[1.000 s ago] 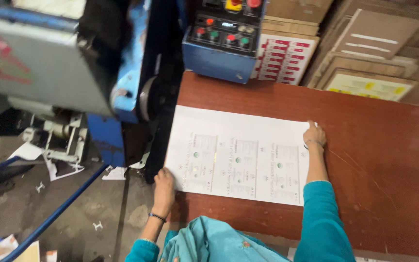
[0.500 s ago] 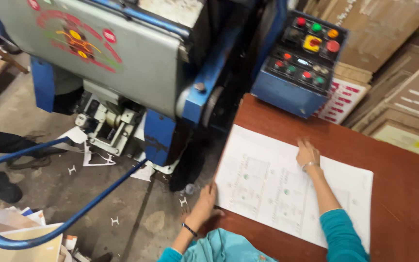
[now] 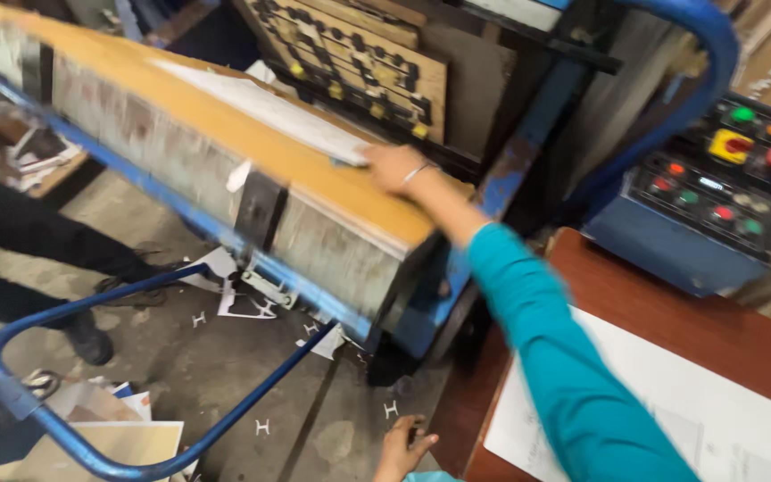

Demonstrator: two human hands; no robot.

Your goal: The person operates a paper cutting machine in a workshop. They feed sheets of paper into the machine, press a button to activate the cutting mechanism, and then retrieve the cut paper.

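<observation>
My right hand (image 3: 396, 168) reaches out to the left over a machine's tilted orange plate (image 3: 225, 134). Its fingers close on the near corner of a white sheet (image 3: 269, 107) lying on that plate. My teal sleeve (image 3: 564, 357) runs back across the picture. My left hand (image 3: 403, 446) hangs low at the bottom edge, beside the corner of the brown table (image 3: 671, 312), fingers apart and holding nothing. A stack of printed white sheets (image 3: 716, 419) lies on the table. The view is blurred by motion.
A wooden die board (image 3: 359, 62) stands behind the plate. A blue control box with coloured buttons (image 3: 707, 196) sits at the table's far end. A blue tube guard (image 3: 136, 446) crosses the floor, with paper scraps around. Another person's dark-trousered legs (image 3: 29, 241) stand at left.
My right hand left the sheets on the table and reached left to the white sheet on the machine's plate. My left hand dropped off the sheets. The view swung left.
</observation>
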